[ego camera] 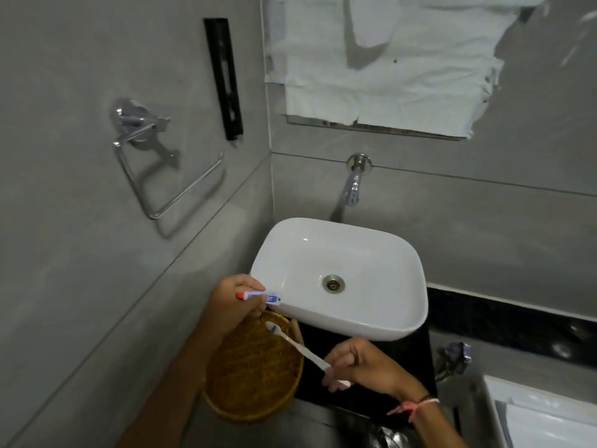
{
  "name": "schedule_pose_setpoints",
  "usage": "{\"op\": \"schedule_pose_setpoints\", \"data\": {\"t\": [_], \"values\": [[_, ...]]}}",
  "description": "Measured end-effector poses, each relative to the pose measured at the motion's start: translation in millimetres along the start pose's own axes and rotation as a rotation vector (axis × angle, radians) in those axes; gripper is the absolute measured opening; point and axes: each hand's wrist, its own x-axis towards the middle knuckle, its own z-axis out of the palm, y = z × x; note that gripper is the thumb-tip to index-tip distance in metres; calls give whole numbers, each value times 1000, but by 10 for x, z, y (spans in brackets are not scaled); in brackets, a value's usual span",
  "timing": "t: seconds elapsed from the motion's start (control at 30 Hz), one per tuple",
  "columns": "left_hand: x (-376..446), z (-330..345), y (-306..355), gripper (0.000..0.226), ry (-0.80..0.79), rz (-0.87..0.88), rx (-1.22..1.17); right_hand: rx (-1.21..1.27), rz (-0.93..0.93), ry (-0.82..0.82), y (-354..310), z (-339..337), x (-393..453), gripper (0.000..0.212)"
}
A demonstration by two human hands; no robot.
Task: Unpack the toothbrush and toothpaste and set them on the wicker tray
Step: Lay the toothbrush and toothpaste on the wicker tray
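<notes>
A round brown wicker tray (252, 379) lies on the counter to the left of the basin, with nothing resting in it. My left hand (231, 305) holds a small white toothpaste tube (258, 296) with a red cap, level, just above the tray's far edge. My right hand (365, 367) grips the handle end of a white toothbrush (297, 345). The brush slants up to the left, and its bristle head hangs over the tray's far right part.
A white basin (342, 276) stands on a dark counter (355, 392) under a wall tap (353, 185). A chrome towel ring (161, 176) hangs on the left wall. Crumpled wrapping (452, 360) lies right of the basin. A white object (546, 415) fills the bottom right corner.
</notes>
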Motion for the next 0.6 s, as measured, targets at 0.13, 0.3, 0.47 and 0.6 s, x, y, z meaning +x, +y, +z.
{"op": "schedule_pose_setpoints", "data": {"t": [0.13, 0.3, 0.47, 0.6], "values": [[-22, -412, -341, 11, 196, -152, -6, 163, 137, 57, 46, 434, 255, 10], [-141, -465, -733, 20, 108, -278, 40, 341, 247, 123, -16, 875, 679, 18], [-128, -187, -981, 36, 9, -372, 95, 282, 327, 207, -70, 1083, 1078, 13], [74, 33, -1179, 39, 25, -413, 260, 8, 333, 295, -42, 1164, 1406, 19]]}}
